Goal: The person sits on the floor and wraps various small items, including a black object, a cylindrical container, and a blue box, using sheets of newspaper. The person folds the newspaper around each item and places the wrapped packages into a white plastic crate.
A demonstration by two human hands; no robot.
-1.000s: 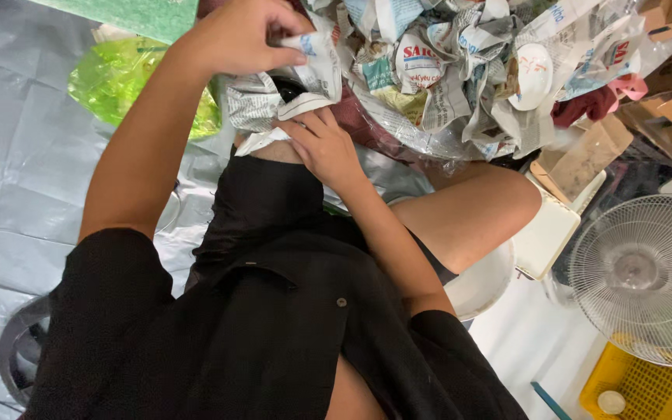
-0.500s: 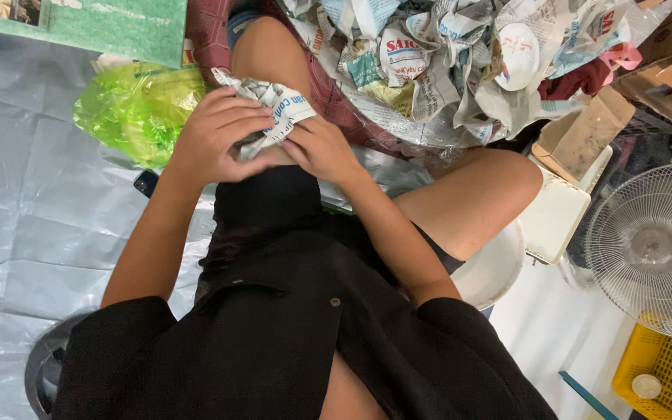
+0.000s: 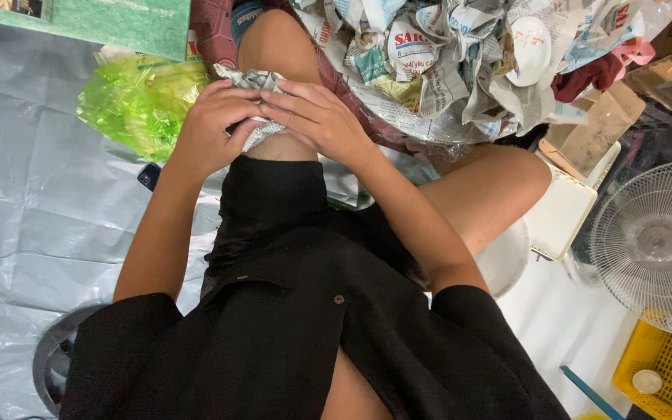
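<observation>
A: What is held by the left hand?

B: A crumpled wad of grey printed newspaper is gripped by it. The fingers are curled around the near side of the wad, so the hand is closed on the paper, not wide.

A: And the right hand?

B: It is laid over the same wad from the other side. Its fingers are stretched flat across the paper toward the left hand, and the wad is pressed between the two hands.

A: Where is the wad found?

B: It is held on top of the person's bare knee, just beyond the edge of the black shorts. Its long axis is seen to run from the left hand toward the right hand; more than that cannot be told, because most of it is covered. Both hands are touching it; neither one is nearer.

A: What is seen around the hands?

B: Beyond the right hand, a big heap of crumpled newspaper pieces is lying. Just outside the left hand, a bright green transparent plastic bag is placed on the grey plastic sheet that covers the floor. Far off past the right elbow, a white electric fan is standing.
</observation>
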